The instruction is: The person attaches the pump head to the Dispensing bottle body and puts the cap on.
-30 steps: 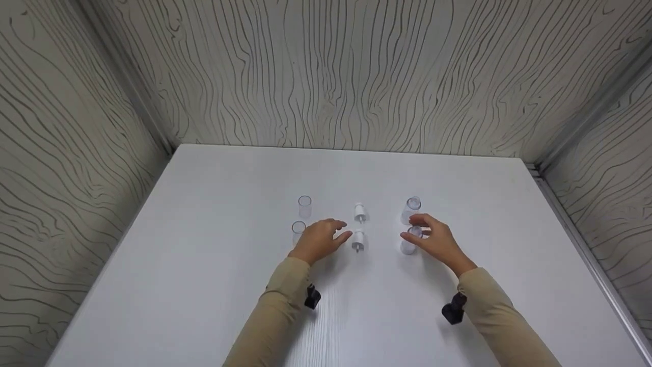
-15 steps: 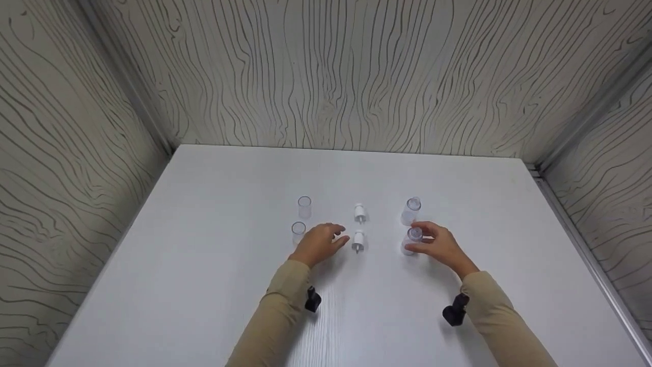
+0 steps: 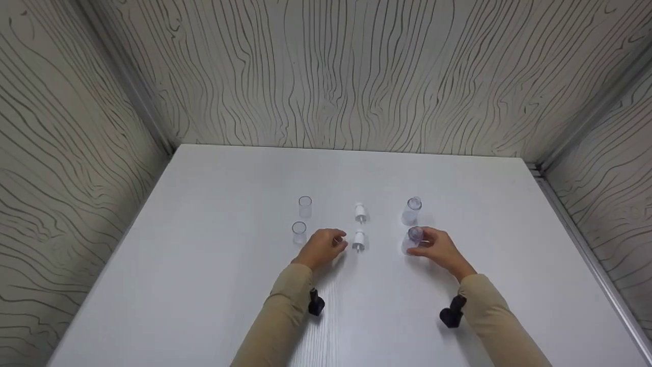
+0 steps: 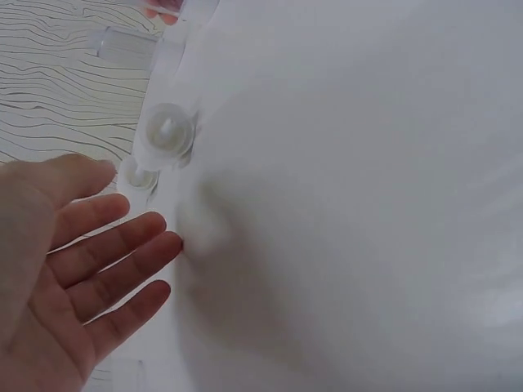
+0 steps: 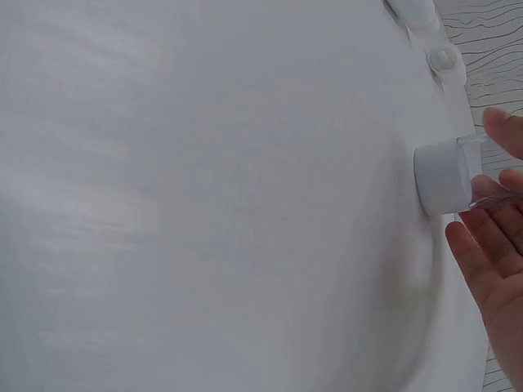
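Observation:
My right hand (image 3: 442,250) pinches the near clear bottle (image 3: 411,243) at the right, which stands upright on the table. In the right wrist view, thumb and fingers lie around the clear upper part of this bottle (image 5: 441,178), above its whitish lower part. The far bottle (image 3: 411,211) stands just behind. My left hand (image 3: 322,248) hovers over the table with fingers loosely bent and nothing in them. Just right of it is the near white pump head (image 3: 358,238) with a thin stem; the far pump head (image 3: 360,212) is behind. In the left wrist view the left hand (image 4: 98,278) has fingers spread.
Two clear cylindrical caps (image 3: 305,208) stand to the left of the pump heads, the nearer cap (image 3: 299,233) close to the left wrist. All stand on a white table (image 3: 214,204), with wood-grain patterned walls (image 3: 326,76) at the back and sides.
My right hand has come down on the near right bottle, its fingers closing round it. My left hand has drawn slightly towards me, its fingertips nearer together. The other pieces stay put.

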A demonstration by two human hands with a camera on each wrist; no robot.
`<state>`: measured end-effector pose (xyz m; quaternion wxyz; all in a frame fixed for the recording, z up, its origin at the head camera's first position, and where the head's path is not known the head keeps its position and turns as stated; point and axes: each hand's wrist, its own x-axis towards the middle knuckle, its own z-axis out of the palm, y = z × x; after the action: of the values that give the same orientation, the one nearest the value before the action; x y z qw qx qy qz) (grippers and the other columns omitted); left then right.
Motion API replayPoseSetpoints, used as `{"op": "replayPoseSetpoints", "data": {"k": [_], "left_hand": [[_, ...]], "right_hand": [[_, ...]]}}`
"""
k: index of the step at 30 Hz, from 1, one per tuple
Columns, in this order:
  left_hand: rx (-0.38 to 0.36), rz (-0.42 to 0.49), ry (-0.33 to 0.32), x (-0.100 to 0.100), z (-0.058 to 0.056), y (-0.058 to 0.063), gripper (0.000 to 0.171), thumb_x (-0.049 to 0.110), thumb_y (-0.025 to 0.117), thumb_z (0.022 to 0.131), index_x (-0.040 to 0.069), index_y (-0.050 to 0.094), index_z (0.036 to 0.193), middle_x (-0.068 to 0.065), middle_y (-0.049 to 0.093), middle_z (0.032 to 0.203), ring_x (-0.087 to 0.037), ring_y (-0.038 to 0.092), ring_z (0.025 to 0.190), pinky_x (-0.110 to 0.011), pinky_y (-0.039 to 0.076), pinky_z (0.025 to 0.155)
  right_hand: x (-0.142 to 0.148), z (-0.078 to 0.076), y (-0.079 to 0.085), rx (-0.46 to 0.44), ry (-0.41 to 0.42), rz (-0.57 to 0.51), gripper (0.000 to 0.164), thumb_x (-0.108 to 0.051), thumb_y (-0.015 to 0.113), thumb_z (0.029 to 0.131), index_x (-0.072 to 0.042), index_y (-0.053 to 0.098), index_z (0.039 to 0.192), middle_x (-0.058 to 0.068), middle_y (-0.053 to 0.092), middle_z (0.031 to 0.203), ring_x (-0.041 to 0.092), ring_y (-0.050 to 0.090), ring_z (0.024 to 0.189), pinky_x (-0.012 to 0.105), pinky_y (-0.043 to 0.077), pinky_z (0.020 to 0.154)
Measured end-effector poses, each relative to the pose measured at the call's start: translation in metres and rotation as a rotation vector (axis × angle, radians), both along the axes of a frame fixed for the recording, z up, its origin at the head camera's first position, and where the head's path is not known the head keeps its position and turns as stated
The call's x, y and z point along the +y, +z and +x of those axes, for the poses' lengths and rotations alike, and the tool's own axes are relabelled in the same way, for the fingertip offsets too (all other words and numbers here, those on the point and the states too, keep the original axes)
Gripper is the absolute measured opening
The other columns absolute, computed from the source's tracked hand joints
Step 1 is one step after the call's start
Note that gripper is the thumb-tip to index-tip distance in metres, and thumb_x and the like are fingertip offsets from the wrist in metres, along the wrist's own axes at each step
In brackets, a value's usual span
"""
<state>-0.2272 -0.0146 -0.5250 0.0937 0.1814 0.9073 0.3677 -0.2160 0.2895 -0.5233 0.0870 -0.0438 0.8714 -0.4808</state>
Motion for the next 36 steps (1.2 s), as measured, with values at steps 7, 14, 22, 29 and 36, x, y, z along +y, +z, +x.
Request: {"op": "replayPoseSetpoints", "data": {"k": [7, 14, 22, 29, 36], "left_hand": [[-0.037, 0.031, 0.012, 0.011, -0.007, -0.002, 0.030, 0.017, 0.060, 0.094, 0.000, 0.066, 0.118, -0.013, 0.072, 0.105, -0.021, 0.066, 0.096, -0.036, 0.056, 0.089], [-0.076, 0.028, 0.033, 0.017, -0.016, -0.002, 0.033, 0.019, 0.063, 0.092, -0.002, 0.066, 0.117, -0.013, 0.072, 0.103, -0.019, 0.064, 0.092, -0.034, 0.056, 0.087], [-0.143, 0.015, 0.111, 0.026, -0.021, -0.004, 0.041, 0.030, 0.067, 0.089, 0.001, 0.066, 0.119, -0.011, 0.070, 0.101, -0.014, 0.060, 0.086, -0.029, 0.055, 0.083], [-0.146, 0.041, 0.160, 0.032, -0.018, 0.000, 0.043, 0.031, 0.069, 0.087, -0.002, 0.066, 0.115, -0.009, 0.068, 0.095, -0.013, 0.055, 0.079, -0.026, 0.052, 0.075], [-0.142, 0.013, 0.208, 0.038, -0.017, 0.001, 0.046, 0.034, 0.069, 0.086, -0.002, 0.066, 0.115, -0.008, 0.067, 0.093, -0.012, 0.054, 0.077, -0.023, 0.050, 0.071]], "right_hand": [[0.002, -0.001, -0.002, 0.009, -0.013, 0.008, 0.053, -0.013, 0.078, 0.079, 0.010, 0.058, 0.122, 0.029, 0.063, 0.122, 0.040, 0.064, 0.112, 0.023, 0.057, 0.089], [0.002, -0.002, -0.003, 0.023, -0.025, 0.033, 0.048, -0.011, 0.078, 0.079, 0.009, 0.061, 0.118, 0.027, 0.065, 0.118, 0.032, 0.066, 0.107, 0.009, 0.049, 0.081], [0.002, -0.003, -0.003, 0.025, -0.034, 0.066, 0.047, -0.012, 0.078, 0.078, 0.008, 0.062, 0.117, 0.026, 0.066, 0.117, 0.028, 0.066, 0.105, 0.011, 0.049, 0.082], [0.002, -0.002, 0.000, 0.012, -0.039, 0.050, 0.049, -0.012, 0.078, 0.079, 0.009, 0.061, 0.120, 0.026, 0.065, 0.118, 0.026, 0.065, 0.105, 0.007, 0.047, 0.080], [0.004, -0.004, 0.002, -0.034, -0.044, 0.008, 0.052, -0.014, 0.077, 0.080, 0.008, 0.059, 0.124, 0.024, 0.065, 0.120, 0.012, 0.064, 0.100, 0.009, 0.048, 0.079]]}}
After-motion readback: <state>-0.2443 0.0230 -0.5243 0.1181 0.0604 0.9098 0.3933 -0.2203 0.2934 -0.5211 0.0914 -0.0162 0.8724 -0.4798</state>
